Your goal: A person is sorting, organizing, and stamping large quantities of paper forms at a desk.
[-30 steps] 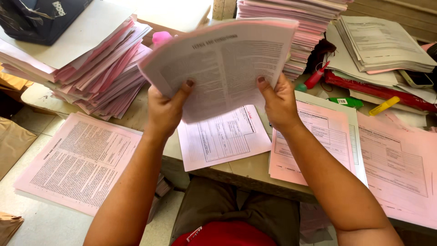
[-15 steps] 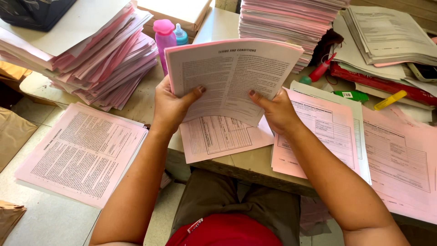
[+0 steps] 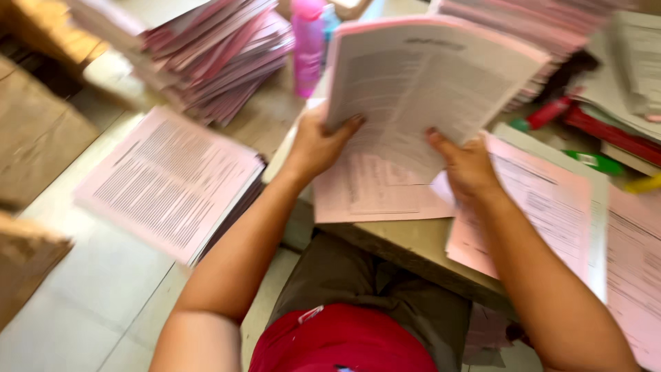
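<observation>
Both hands' grip on paper sheaf (image 3: 420, 89), pink bottle (image 3: 307, 48) just beside its left edge

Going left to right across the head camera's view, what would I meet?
Brown cardboard → pink printed sheets → left hand → held sheaf of printed pages → right hand → pink forms on the table → green marker.

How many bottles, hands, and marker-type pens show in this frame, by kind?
Hands: 2, left hand and right hand, both holding the printed paper bundle.
Bottles: 2, one pink bottle and one blue bottle mostly hidden behind it.
Markers: 3 as far as the blur shows, red marker, green marker, yellow marker.
Total: 7
</observation>
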